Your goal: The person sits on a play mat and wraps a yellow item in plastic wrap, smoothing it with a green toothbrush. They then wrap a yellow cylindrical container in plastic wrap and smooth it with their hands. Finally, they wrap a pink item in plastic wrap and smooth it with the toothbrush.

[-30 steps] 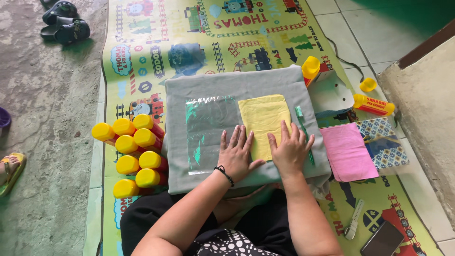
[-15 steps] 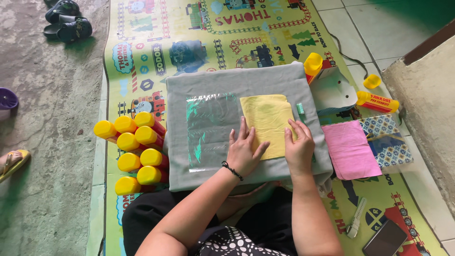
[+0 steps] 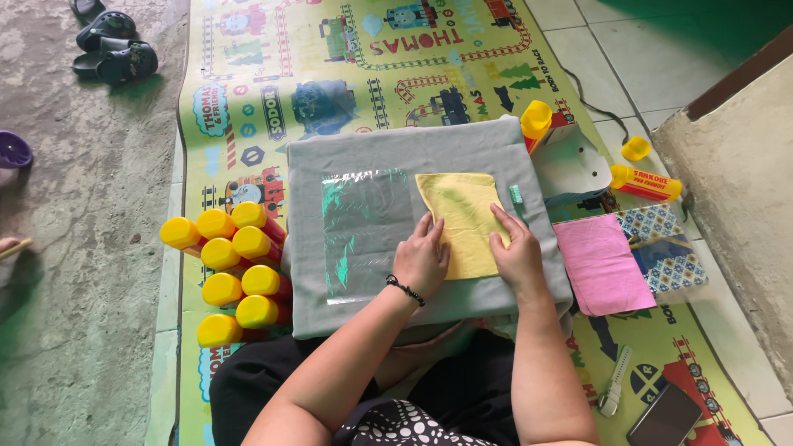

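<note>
Cloth: we see a yellow cloth [image 3: 462, 221] lying flat on a grey pad [image 3: 372, 149], on the pad's right half, with both hands on its near part.
Left hand: our left hand [image 3: 421, 258] lies palm down on the cloth's left edge, fingers [image 3: 429, 227] stretched flat and pressing, closed on nothing.
Right hand: our right hand [image 3: 520, 252] lies flat on the cloth's right edge, fingers spread and loose, gripping nothing.
Film: a clear plastic sheet [image 3: 363, 231] lies just left of the cloth on the same pad, glinting green where it creases.
Pen: a small green pen-like thing [image 3: 517, 196] lies at the cloth's far right corner, beside the right hand.
Handling: we judge the cloth light, thin and soft; it will wrinkle and slide on the pad, so flat palms suit smoothing it, and a pinch at a corner or edge suits lifting it.
Film handling: we judge the film slippery, flimsy and quick to crease.
Left side: yellow-capped bottles [image 3: 235, 272] lie bunched against the pad's left edge on a printed mat [image 3: 248, 99].
Right side: a pink cloth [image 3: 603, 264] and a patterned blue one [image 3: 661, 244] lie right of the pad; a phone [image 3: 665, 417] lies nearer us.
</note>
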